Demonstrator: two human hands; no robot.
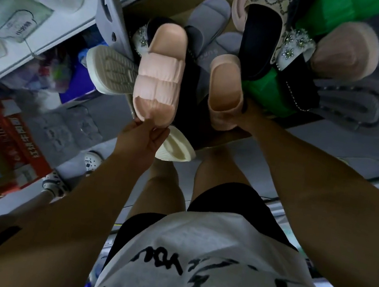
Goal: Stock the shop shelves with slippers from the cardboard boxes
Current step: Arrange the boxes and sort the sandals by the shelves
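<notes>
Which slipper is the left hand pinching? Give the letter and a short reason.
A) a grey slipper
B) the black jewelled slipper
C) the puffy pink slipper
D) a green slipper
C: the left hand pinches the near end of the puffy pink slipper, while the right hand grips the smooth pink slipper.

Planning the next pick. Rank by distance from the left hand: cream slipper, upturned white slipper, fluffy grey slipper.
1. Cream slipper, beside the left hand.
2. Upturned white slipper, upper left.
3. Fluffy grey slipper, far right.
</notes>
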